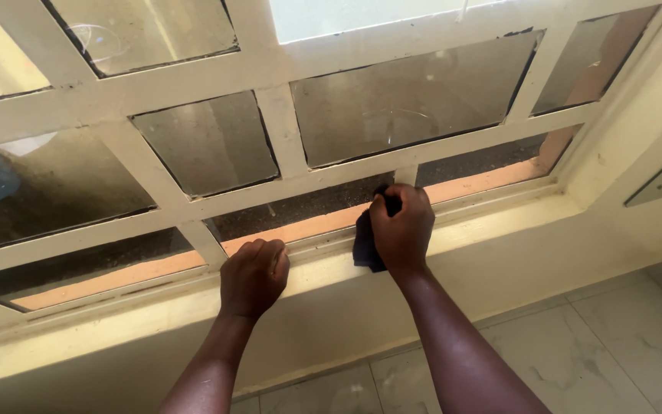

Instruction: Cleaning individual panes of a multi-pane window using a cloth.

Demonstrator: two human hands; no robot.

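Already the right hand [401, 230] is clenched around a dark cloth [365, 247], pressing it against the lower rail of the window frame [193, 77] just below a short vertical bar, roughly at the picture's centre. The left hand [254, 276], at about eight o'clock from the right one, is curled into a loose fist with its knuckles resting on the pale sill [492, 230]; it holds nothing that can be seen.

As a judgement, the wiping looks partway through: the rail stretch under the cloth is being worked, while the glass panes [415, 96] toward twelve o'clock show faint streaks and a dull film, and the long run of sill toward nine o'clock appears dusty and scuffed.

The frame is a grid of flat, cream-painted bars with chipped dark edges where paint meets glass. The panes are smooth, slightly cloudy. The cloth is soft, bunched, navy or near black. Below the sill, the wall is matte yellow, and the floor [614, 345] at five o'clock is glossy, pale marbled tile with thin grout lines.
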